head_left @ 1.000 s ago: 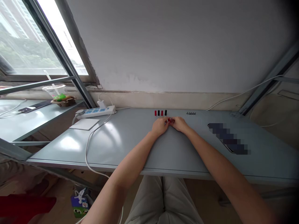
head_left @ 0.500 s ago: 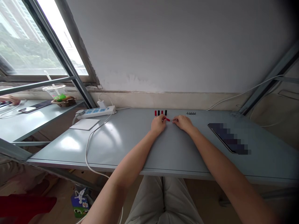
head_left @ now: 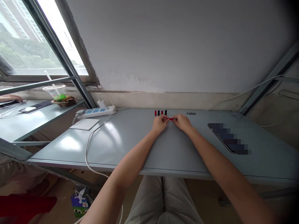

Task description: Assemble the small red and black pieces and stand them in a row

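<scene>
A small red cylinder (head_left: pixel 171 119) lies crosswise between my two hands, just above the grey desk. My left hand (head_left: pixel 160 123) is closed, pinching its left end between thumb and fingertips. At the other end, the fingers of my right hand (head_left: pixel 183 122) are pinched together and meet the cylinder; any small part inside that pinch is too hidden to name. Just beyond my left hand stand several short red and black cylinders, among them a red one (head_left: pixel 155 113) and a black one (head_left: pixel 165 112). Several tiny metal parts (head_left: pixel 191 113) sit in a row farther right.
A phone (head_left: pixel 225 137) lies on the right of the desk. To the left are a white power strip (head_left: pixel 97 112), a flat white box (head_left: pixel 85 124) and a white cable (head_left: pixel 87 146) hanging over the front edge. Another person's hand (head_left: pixel 10 98) rests at the neighbouring desk, near a plastic cup (head_left: pixel 56 90).
My hands have come together, and the red cylinder's right end now meets my right fingertips. Earlier a gap separated them. The other person's hand at far left has shifted slightly.
</scene>
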A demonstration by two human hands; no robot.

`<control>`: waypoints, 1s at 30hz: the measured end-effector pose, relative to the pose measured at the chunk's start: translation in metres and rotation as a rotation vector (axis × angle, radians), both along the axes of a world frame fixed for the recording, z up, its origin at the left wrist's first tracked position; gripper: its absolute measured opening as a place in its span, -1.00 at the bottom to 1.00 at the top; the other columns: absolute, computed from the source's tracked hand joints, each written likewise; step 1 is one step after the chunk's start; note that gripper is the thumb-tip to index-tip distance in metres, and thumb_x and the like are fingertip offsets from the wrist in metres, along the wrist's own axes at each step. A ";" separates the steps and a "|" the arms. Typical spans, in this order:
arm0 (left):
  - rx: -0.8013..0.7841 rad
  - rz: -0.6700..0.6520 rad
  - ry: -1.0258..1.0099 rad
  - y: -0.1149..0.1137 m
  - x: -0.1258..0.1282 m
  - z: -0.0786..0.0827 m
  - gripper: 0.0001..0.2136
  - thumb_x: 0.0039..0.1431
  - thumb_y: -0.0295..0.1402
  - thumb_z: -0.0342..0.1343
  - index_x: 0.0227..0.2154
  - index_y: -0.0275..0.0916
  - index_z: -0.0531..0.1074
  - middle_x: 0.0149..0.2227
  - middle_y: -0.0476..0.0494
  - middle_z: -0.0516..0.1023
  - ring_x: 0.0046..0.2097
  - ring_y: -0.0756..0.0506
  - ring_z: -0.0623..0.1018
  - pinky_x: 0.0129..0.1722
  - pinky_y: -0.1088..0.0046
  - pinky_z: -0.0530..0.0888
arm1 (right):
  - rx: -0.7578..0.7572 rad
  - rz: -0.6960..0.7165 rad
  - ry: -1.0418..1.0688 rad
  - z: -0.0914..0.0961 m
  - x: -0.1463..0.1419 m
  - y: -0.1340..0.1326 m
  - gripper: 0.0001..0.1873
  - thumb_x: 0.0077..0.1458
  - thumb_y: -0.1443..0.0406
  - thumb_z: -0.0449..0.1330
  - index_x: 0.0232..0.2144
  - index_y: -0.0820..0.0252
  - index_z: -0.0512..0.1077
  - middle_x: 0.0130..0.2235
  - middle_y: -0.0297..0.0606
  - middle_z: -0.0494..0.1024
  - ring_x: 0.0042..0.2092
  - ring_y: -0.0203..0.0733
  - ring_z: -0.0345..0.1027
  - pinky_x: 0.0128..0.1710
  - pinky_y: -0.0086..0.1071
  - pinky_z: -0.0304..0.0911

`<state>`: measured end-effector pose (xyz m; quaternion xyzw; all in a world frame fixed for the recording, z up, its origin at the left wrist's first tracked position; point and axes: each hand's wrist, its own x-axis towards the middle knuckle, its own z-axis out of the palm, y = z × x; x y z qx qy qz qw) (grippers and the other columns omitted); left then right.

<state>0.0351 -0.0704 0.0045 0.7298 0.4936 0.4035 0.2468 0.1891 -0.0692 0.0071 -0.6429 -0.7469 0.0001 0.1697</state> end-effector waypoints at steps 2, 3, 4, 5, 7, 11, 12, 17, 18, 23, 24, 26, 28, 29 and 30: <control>0.009 -0.012 0.008 -0.002 0.001 0.001 -0.86 0.03 -0.40 0.07 -0.33 -0.28 0.45 -0.37 -0.10 0.54 -0.37 0.03 0.45 -0.28 0.49 0.38 | 0.031 0.052 -0.011 0.000 -0.003 0.000 -0.72 0.08 0.28 0.07 -0.15 0.15 0.43 -0.17 -0.15 0.49 -0.16 -0.14 0.34 -0.20 -0.37 0.15; 0.012 -0.013 0.011 -0.002 0.001 0.001 -0.86 0.03 -0.40 0.07 -0.34 -0.28 0.45 -0.38 -0.10 0.54 -0.37 0.03 0.45 -0.28 0.49 0.38 | 0.043 0.071 -0.017 0.000 -0.004 -0.001 -0.72 0.07 0.30 0.07 -0.14 0.17 0.41 -0.16 -0.15 0.48 -0.14 -0.14 0.33 -0.19 -0.38 0.14; 0.013 -0.009 0.013 -0.002 0.002 0.001 -0.86 0.03 -0.40 0.07 -0.34 -0.28 0.45 -0.38 -0.10 0.54 -0.38 0.03 0.45 -0.29 0.49 0.38 | 0.051 0.082 -0.020 -0.001 -0.005 -0.001 -0.72 0.06 0.31 0.07 -0.14 0.18 0.40 -0.15 -0.15 0.47 -0.14 -0.14 0.32 -0.18 -0.38 0.13; 0.013 -0.003 0.014 -0.002 0.002 0.001 -0.86 0.03 -0.40 0.07 -0.34 -0.28 0.45 -0.39 -0.10 0.54 -0.38 0.03 0.45 -0.29 0.49 0.38 | 0.052 0.086 -0.019 0.000 -0.006 -0.002 -0.72 0.06 0.32 0.08 -0.14 0.19 0.39 -0.15 -0.14 0.47 -0.13 -0.14 0.32 -0.19 -0.38 0.13; 0.014 0.005 0.017 -0.001 0.001 -0.001 -0.86 0.02 -0.40 0.07 -0.34 -0.28 0.45 -0.40 -0.09 0.54 -0.39 0.03 0.45 -0.31 0.50 0.38 | 0.040 0.083 -0.012 0.000 -0.007 -0.004 -0.74 0.06 0.33 0.07 -0.15 0.18 0.36 -0.16 -0.16 0.47 -0.16 -0.15 0.33 -0.21 -0.39 0.13; 0.023 0.012 0.007 0.002 0.001 -0.004 -0.86 0.02 -0.38 0.07 -0.34 -0.26 0.45 -0.39 -0.09 0.54 -0.39 0.02 0.45 -0.31 0.50 0.38 | 0.008 0.060 -0.023 0.002 -0.008 -0.006 -0.78 0.07 0.32 0.05 -0.19 0.17 0.35 -0.23 -0.17 0.50 -0.23 -0.15 0.36 -0.28 -0.39 0.14; 0.026 0.026 -0.003 0.002 0.001 -0.004 -0.85 0.02 -0.37 0.07 -0.32 -0.26 0.45 -0.39 -0.09 0.54 -0.38 0.02 0.46 -0.30 0.49 0.38 | -0.003 0.047 -0.026 0.002 -0.008 -0.005 -0.80 0.06 0.32 0.06 -0.22 0.17 0.36 -0.25 -0.17 0.51 -0.24 -0.15 0.36 -0.29 -0.39 0.14; -0.051 0.137 -0.094 0.005 -0.003 0.000 -0.83 0.06 -0.37 0.00 -0.31 -0.29 0.43 -0.38 -0.14 0.54 -0.35 0.00 0.49 -0.26 0.46 0.39 | -0.055 -0.057 0.187 -0.004 0.000 0.012 -0.84 -0.04 0.28 0.16 -0.35 0.20 0.41 -0.28 -0.19 0.52 -0.26 -0.19 0.36 -0.32 -0.43 0.17; -0.073 0.152 -0.117 0.006 -0.004 0.000 -0.84 0.07 -0.38 -0.01 -0.33 -0.29 0.42 -0.38 -0.15 0.54 -0.34 0.00 0.49 -0.26 0.45 0.39 | -0.060 -0.081 0.258 -0.005 0.001 0.017 -0.83 -0.05 0.27 0.17 -0.35 0.21 0.42 -0.30 -0.20 0.52 -0.28 -0.21 0.36 -0.34 -0.44 0.18; -0.156 0.182 -0.203 0.012 -0.009 -0.001 -0.85 0.07 -0.41 -0.05 -0.38 -0.31 0.42 -0.39 -0.18 0.55 -0.33 0.00 0.50 -0.26 0.44 0.40 | -0.077 -0.089 0.433 -0.011 -0.001 0.039 -0.88 -0.07 0.30 0.17 -0.41 0.24 0.43 -0.37 -0.22 0.52 -0.34 -0.27 0.37 -0.36 -0.47 0.19; -0.166 0.181 -0.215 0.013 -0.010 -0.002 -0.84 0.07 -0.41 -0.05 -0.38 -0.31 0.42 -0.39 -0.19 0.55 -0.34 -0.01 0.50 -0.27 0.44 0.41 | -0.075 -0.083 0.439 -0.012 -0.002 0.042 -0.89 -0.07 0.32 0.16 -0.42 0.24 0.43 -0.38 -0.23 0.52 -0.34 -0.27 0.37 -0.36 -0.47 0.19; -0.179 0.176 -0.229 0.014 -0.011 -0.003 -0.84 0.08 -0.41 -0.05 -0.36 -0.30 0.41 -0.38 -0.19 0.55 -0.34 0.00 0.50 -0.29 0.44 0.41 | -0.068 -0.082 0.441 -0.014 -0.005 0.048 -0.90 -0.06 0.33 0.15 -0.42 0.24 0.43 -0.37 -0.23 0.53 -0.34 -0.27 0.37 -0.35 -0.46 0.20; -0.188 0.171 -0.231 0.014 -0.011 -0.004 -0.84 0.08 -0.40 -0.05 -0.35 -0.30 0.41 -0.37 -0.19 0.55 -0.36 0.00 0.49 -0.30 0.45 0.41 | -0.061 -0.092 0.431 -0.016 -0.008 0.053 -0.89 -0.06 0.33 0.15 -0.41 0.24 0.43 -0.35 -0.22 0.53 -0.32 -0.26 0.38 -0.33 -0.45 0.20; -0.192 0.170 -0.229 0.014 -0.011 -0.004 -0.84 0.08 -0.40 -0.05 -0.35 -0.30 0.41 -0.37 -0.19 0.55 -0.36 0.00 0.49 -0.31 0.45 0.41 | -0.061 -0.100 0.422 -0.017 -0.009 0.055 -0.88 -0.06 0.32 0.16 -0.40 0.24 0.43 -0.34 -0.22 0.53 -0.31 -0.25 0.38 -0.32 -0.44 0.21; -0.193 0.169 -0.226 0.014 -0.011 -0.005 -0.84 0.09 -0.40 -0.05 -0.35 -0.30 0.42 -0.37 -0.19 0.55 -0.36 0.00 0.49 -0.31 0.45 0.41 | -0.063 -0.109 0.411 -0.018 -0.010 0.057 -0.87 -0.07 0.32 0.16 -0.39 0.24 0.44 -0.32 -0.21 0.53 -0.29 -0.24 0.38 -0.30 -0.44 0.21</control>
